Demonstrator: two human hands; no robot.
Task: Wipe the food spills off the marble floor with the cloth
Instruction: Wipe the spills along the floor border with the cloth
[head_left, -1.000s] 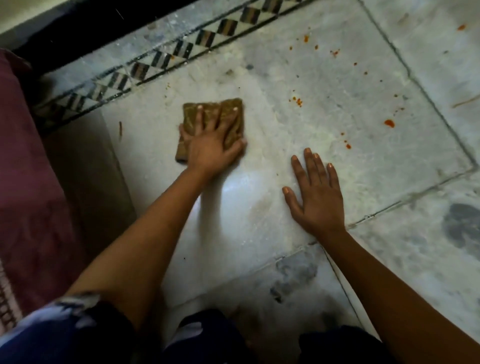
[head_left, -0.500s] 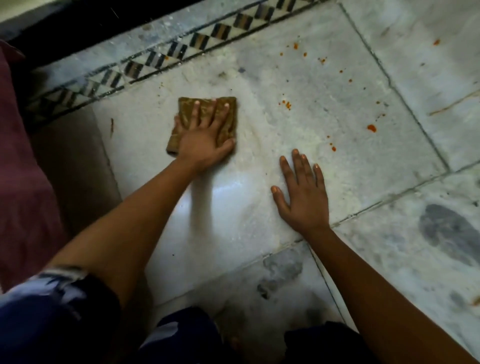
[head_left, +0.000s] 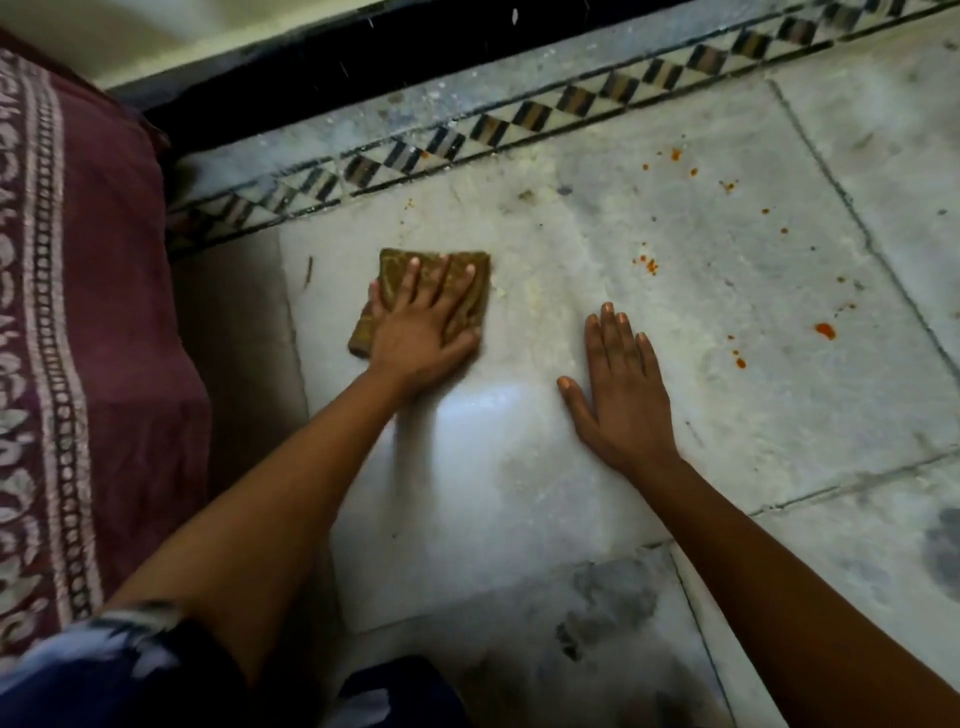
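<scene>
A left hand (head_left: 423, 332) presses flat on the folded brown cloth (head_left: 467, 291) on the marble floor (head_left: 519, 493), right hand (head_left: 621, 395) splayed empty alongside; orange spills (head_left: 824, 330) far right risk smearing under the soiled cloth.

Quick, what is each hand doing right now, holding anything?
Left hand: open, fingers spread, pressing flat on the brown cloth, not gripping it.
Right hand: open, palm flat on the marble floor, holding nothing.
</scene>
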